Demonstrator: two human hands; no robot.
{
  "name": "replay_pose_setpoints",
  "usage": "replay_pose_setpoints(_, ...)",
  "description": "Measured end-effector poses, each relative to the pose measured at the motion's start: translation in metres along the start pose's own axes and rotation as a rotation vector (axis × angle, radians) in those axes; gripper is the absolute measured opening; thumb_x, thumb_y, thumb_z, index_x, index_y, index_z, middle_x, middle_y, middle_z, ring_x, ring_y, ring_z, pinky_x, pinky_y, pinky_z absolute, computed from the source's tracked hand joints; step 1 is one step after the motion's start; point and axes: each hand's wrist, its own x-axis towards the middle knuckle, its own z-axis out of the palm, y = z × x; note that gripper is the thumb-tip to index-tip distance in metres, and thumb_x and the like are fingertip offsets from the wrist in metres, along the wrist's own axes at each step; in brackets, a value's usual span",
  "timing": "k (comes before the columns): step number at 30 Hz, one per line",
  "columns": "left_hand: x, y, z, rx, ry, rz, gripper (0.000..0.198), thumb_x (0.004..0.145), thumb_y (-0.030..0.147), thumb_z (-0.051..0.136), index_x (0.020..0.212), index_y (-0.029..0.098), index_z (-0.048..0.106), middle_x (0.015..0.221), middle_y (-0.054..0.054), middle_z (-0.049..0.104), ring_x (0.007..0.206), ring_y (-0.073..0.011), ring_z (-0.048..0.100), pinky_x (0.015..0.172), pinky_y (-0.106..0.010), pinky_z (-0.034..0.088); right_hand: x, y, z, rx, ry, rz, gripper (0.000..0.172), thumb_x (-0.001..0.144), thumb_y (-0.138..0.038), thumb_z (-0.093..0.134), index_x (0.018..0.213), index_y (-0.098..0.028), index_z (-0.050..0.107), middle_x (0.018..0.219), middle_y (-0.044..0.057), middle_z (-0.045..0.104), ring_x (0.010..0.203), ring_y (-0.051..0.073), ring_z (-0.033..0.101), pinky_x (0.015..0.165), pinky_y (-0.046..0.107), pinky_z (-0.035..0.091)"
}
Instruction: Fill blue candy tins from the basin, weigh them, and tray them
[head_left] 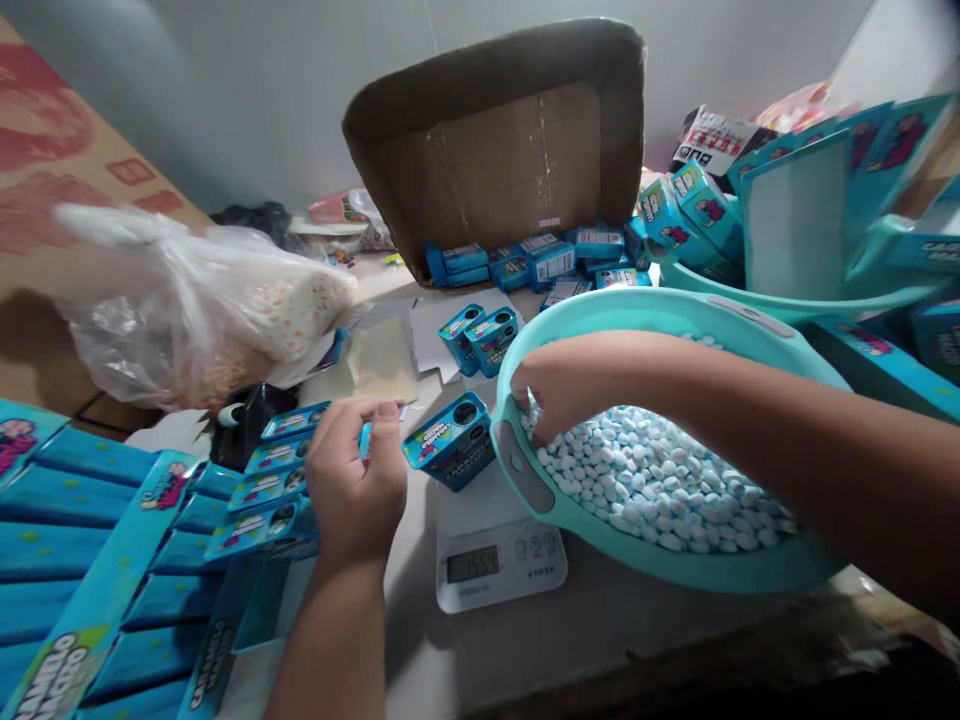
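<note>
while left hand (354, 478) curls, right hand (553, 388) dips inside the basin's rim (622, 302), grips unclear.

The scene is lit softly and rather dimly. The inside of the cardboard box (495, 160) is left in shade, and shadow is cast on the desk (600, 625) beside the scale (499, 590). Glare is caught on the plastic bag (169, 270). The outer edges are stretched and blurred.

Pale blue-white candies (652, 485) heap loosely around the right hand (561, 385); a blue printed carton (450, 445) sits just beside the left hand (356, 485)!
</note>
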Motion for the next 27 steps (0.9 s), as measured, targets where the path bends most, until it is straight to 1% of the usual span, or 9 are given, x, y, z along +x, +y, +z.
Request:
replay_pose_setpoints(2,0.0007,0.0008,-0.0008,0.002,0.005,0.004,0.024,0.101,0.033,0.049,0.088,0.023,0.067,0.089,-0.004,0.070,0.090,-0.0206,0.065,0.083,-0.037,0.049,-0.0010,0.0011,0.0005,0.003,-0.005,-0.009,0.044,0.076,-0.042,0.076,0.110,-0.014,0.077,0.086,0.005,0.071,0.066,0.015,0.055,0.059,0.031,0.036)
replay_pose_setpoints(4,0.0015,0.0012,-0.0019,-0.001,0.020,0.006,0.025,0.102,0.033,0.049,0.088,0.023,0.066,0.090,-0.004,0.070,0.092,-0.0212,0.065,0.084,-0.038,0.049,-0.0024,0.0005,0.0012,-0.011,0.016,-0.005,0.044,0.076,-0.041,0.076,0.111,-0.014,0.076,0.086,0.005,0.071,0.064,0.015,0.054,0.057,0.031,0.035)
replay_pose_setpoints(7,0.0020,0.0013,-0.0037,-0.007,0.033,0.000,0.025,0.102,0.033,0.048,0.088,0.023,0.066,0.090,-0.005,0.070,0.091,-0.0214,0.065,0.083,-0.039,0.049,-0.0031,-0.0016,0.0026,-0.034,0.043,0.011,0.044,0.077,-0.040,0.075,0.112,-0.014,0.075,0.089,0.006,0.071,0.064,0.015,0.053,0.054,0.031,0.035)
replay_pose_setpoints(9,0.0019,0.0015,-0.0047,-0.006,0.031,-0.006,0.024,0.102,0.033,0.048,0.088,0.023,0.066,0.090,-0.006,0.070,0.091,-0.0215,0.065,0.083,-0.040,0.050,-0.0023,-0.0025,0.0030,-0.053,0.034,0.010,0.044,0.076,-0.040,0.072,0.111,-0.014,0.075,0.090,0.007,0.071,0.063,0.016,0.053,0.053,0.031,0.036)
replay_pose_setpoints(17,0.0014,0.0030,-0.0057,-0.002,0.036,-0.004,0.025,0.102,0.033,0.048,0.089,0.023,0.066,0.091,-0.006,0.070,0.092,-0.0218,0.065,0.084,-0.040,0.050,-0.0008,-0.0034,0.0027,-0.033,0.010,0.004,0.033,0.076,-0.037,0.066,0.099,-0.015,0.074,0.082,0.007,0.068,0.063,0.016,0.053,0.056,0.031,0.035)
replay_pose_setpoints(21,0.0015,0.0034,-0.0061,0.005,0.046,-0.010,0.025,0.102,0.034,0.048,0.088,0.023,0.066,0.090,-0.005,0.070,0.092,-0.0223,0.066,0.084,-0.041,0.050,-0.0018,-0.0046,0.0024,-0.033,-0.002,0.021,0.032,0.077,-0.036,0.065,0.099,-0.014,0.073,0.084,0.007,0.068,0.064,0.016,0.054,0.056,0.031,0.035)
replay_pose_setpoints(27,0.0013,0.0051,-0.0062,0.004,0.019,-0.006,0.024,0.102,0.034,0.048,0.088,0.025,0.066,0.090,-0.005,0.070,0.093,-0.0220,0.065,0.086,-0.042,0.051,-0.0025,-0.0062,0.0013,-0.033,-0.017,0.030,0.030,0.078,-0.036,0.064,0.099,-0.016,0.071,0.084,0.006,0.068,0.067,0.017,0.055,0.058,0.031,0.037)
